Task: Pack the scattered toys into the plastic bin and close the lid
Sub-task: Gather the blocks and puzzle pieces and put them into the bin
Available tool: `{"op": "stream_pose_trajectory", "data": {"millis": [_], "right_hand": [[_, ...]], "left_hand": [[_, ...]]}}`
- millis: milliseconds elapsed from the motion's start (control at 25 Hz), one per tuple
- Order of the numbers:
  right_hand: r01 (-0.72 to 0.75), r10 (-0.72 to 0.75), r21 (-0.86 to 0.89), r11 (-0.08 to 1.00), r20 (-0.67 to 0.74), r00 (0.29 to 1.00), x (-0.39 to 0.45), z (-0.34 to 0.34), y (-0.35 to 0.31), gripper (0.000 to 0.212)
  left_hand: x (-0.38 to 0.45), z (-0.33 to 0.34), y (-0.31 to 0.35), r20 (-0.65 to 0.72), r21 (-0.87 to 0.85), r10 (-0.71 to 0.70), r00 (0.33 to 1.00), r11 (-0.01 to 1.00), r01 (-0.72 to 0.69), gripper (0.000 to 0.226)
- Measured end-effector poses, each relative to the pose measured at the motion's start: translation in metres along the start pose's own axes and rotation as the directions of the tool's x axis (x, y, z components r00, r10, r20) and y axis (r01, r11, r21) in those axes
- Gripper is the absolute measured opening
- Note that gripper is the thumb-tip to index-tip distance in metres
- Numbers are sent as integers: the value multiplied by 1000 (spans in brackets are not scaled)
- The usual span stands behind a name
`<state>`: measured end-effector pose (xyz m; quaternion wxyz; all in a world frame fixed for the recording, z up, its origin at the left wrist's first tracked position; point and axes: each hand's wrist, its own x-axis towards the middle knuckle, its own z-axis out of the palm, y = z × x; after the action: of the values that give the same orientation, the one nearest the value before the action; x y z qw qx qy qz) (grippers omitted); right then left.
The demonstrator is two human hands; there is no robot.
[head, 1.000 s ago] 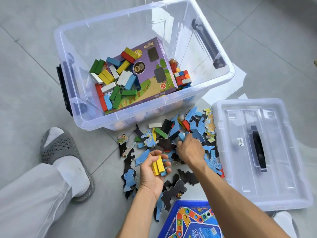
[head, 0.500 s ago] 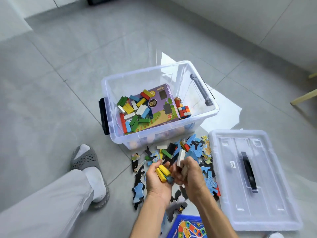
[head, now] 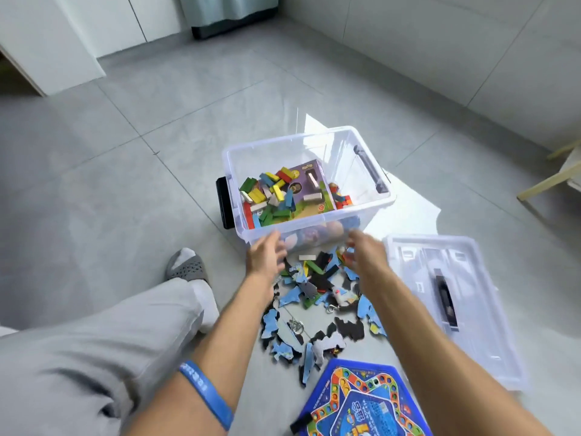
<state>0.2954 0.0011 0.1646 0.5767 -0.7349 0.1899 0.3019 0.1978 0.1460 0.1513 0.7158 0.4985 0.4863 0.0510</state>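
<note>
The floor carries the open clear bin, holding coloured blocks and a purple box. The lid lies just right of it. Puzzle pieces are scattered before the bin's near wall. Left hand and right hand, blurred, hover there with fingers spread and seemingly empty.

home | grey tiled floor | white cabinet | slipper
</note>
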Motion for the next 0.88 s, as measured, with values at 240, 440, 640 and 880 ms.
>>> {"op": "stream_pose_trajectory", "data": {"millis": [240,440,640,880], "right_hand": [[107,-85,-497,861,67,994,60,-9,108,17],[302,-238,-695,653,191,952,120,13,113,27],[343,-274,-730,592,218,937,127,-14,165,19],[272,-267,-702,658,121,956,122,-49,175,22]], "left_hand": [[52,-4,-115,-148,532,-79,986,834,147,18],[139,63,-101,213,875,223,951,389,-288,32],[179,88,-128,478,878,189,858,-114,-464,43],[175,87,-128,445,893,254,858,-52,-448,26]]}}
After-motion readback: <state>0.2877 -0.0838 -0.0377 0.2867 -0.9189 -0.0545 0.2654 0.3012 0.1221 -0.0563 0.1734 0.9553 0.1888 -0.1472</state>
